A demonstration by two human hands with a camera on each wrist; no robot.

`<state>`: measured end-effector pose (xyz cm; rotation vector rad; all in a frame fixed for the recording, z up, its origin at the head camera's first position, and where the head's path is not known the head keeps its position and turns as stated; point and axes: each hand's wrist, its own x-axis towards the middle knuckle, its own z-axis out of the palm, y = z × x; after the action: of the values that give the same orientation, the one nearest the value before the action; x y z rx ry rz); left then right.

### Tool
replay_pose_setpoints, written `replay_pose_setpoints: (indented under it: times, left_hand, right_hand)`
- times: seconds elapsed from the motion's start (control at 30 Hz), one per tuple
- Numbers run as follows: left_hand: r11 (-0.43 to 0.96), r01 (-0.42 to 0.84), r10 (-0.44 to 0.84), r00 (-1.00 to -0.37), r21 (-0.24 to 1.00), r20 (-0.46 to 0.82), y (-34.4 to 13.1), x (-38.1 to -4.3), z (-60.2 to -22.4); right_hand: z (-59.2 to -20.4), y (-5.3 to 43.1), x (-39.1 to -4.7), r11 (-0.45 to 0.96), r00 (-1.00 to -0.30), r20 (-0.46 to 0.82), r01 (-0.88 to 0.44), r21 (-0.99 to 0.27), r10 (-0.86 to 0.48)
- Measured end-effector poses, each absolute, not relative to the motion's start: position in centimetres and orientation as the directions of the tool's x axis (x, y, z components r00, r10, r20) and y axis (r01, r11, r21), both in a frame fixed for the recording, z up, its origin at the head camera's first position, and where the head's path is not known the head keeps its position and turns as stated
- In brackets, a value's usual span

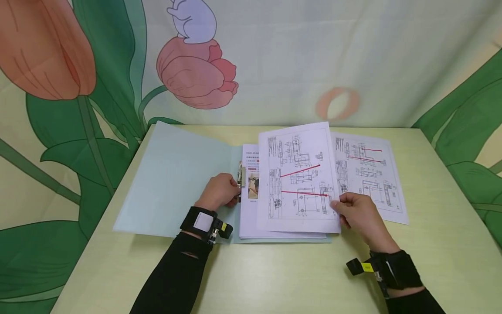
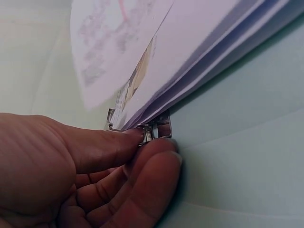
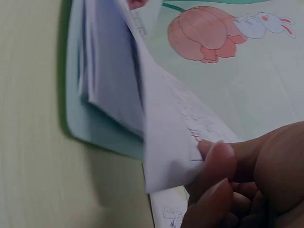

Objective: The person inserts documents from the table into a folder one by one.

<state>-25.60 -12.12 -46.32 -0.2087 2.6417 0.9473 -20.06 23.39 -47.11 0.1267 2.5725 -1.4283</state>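
Observation:
A pale blue folder (image 1: pixel 172 179) lies spread out, its cover turned to the left. At its spine is a metal clip (image 2: pixel 164 126), which my left hand (image 1: pixel 219 191) pinches by its lever between thumb and fingers. Under the clip sits a stack of papers (image 1: pixel 251 218), the top page printed with text and a photo. My right hand (image 1: pixel 361 218) pinches the lower right edge of a drawing sheet (image 1: pixel 290 220) with red lines, raised over the stack. In the right wrist view this sheet (image 3: pixel 166 156) bends near the thumb. The fingers partly hide the clip's lever.
Another drawing sheet (image 1: pixel 394 207) with red lines lies flat to the right of the folder, partly under the raised sheet. The pale wooden table (image 1: pixel 274 279) reaches a printed curtain (image 1: pixel 274 56) at its far edge.

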Motion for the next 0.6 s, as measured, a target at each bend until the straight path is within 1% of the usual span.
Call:
replay_pose_setpoints:
  times: [0.13, 0.27, 0.6]
  left_hand:
    - [0.77, -0.249, -0.028, -0.933, 0.588, -0.359, -12.1, -25.7, -46.3]
    - [0.77, -0.247, -0.02, -0.931, 0.588, -0.365, -12.1, -25.7, -46.2]
    - [0.77, -0.234, -0.006, -0.933, 0.593, -0.36, -12.1, -25.9, -46.2]
  right_hand:
    - [-47.6, 23.1, -20.1, 0.644, -0.978, -0.206, 0.144, -0.751, -0.022]
    - [-47.5, 22.9, -19.9, 0.706, -0.983, -0.183, 0.105, -0.701, -0.036]
    - [-47.5, 21.7, -19.5, 0.717, -0.987, -0.151, 0.067, -0.694, -0.054]
